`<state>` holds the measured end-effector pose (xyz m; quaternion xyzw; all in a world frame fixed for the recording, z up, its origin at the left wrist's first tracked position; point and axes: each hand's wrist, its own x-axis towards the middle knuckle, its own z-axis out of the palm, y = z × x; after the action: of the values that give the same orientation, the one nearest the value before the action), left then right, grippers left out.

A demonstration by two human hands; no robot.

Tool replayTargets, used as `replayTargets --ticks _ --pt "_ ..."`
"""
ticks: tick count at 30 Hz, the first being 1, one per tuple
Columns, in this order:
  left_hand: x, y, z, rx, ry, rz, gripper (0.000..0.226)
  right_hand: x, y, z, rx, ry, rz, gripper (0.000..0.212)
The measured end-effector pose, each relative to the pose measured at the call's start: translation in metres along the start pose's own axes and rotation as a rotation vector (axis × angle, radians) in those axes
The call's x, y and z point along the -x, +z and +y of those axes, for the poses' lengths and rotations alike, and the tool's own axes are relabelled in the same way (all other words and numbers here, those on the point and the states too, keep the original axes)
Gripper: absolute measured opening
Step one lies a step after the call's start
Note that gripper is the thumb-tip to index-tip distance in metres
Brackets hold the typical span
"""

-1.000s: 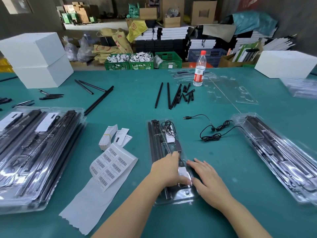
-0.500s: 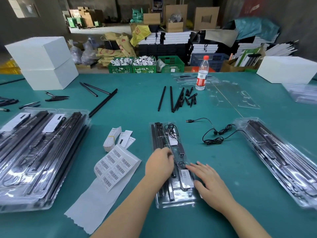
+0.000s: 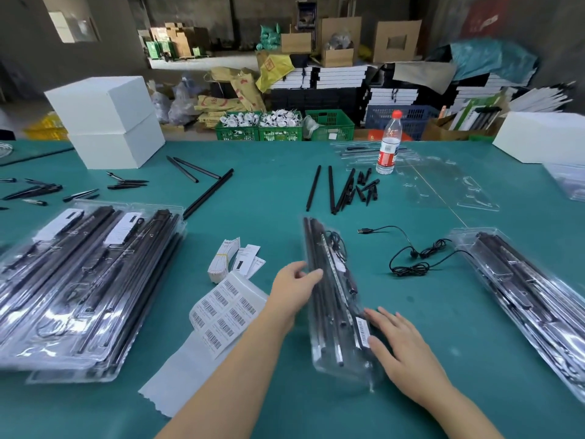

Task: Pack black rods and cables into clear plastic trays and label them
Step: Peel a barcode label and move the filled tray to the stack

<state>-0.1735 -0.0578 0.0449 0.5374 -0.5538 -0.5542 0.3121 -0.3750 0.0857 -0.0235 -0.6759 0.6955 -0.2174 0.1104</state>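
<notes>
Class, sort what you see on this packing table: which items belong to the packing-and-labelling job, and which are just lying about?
Job items:
- packed tray, held by left hand and right hand
- barcode label sheet
- loose black rods
- loose cable
- empty clear trays
- finished tray stacks

Lying about:
- water bottle
- white boxes
- green crates

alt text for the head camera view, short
A person's left hand grips the edge of a filled clear plastic tray on a green table while the right hand lies flat on it; barcode labels lie left, a loose cable right.
</notes>
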Motion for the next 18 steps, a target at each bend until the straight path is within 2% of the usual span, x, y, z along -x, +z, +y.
replayTargets --ticks 4,7,12,16,18 --pt "0.007 0.015 0.005 0.359 -0.095 -0.289 0.049 0.0 0.002 0.003 0.006 0.017 -0.009 0.059" --pt "0.009 0.019 0.014 0.36 -0.143 -0.301 0.04 0.001 0.003 0.005 0.016 0.061 -0.039 0.067" --pt "0.014 -0.017 0.04 0.206 -0.017 -0.277 0.045 -0.001 -0.001 -0.001 -0.022 0.067 -0.048 0.072" --pt "0.027 -0.085 0.076 -0.127 0.222 -0.148 0.049 0.001 -0.001 -0.003 0.031 0.088 -0.077 0.065" --pt "0.031 -0.124 0.093 -0.401 0.35 -0.028 0.059 0.001 -0.001 -0.003 0.043 0.121 -0.09 0.062"
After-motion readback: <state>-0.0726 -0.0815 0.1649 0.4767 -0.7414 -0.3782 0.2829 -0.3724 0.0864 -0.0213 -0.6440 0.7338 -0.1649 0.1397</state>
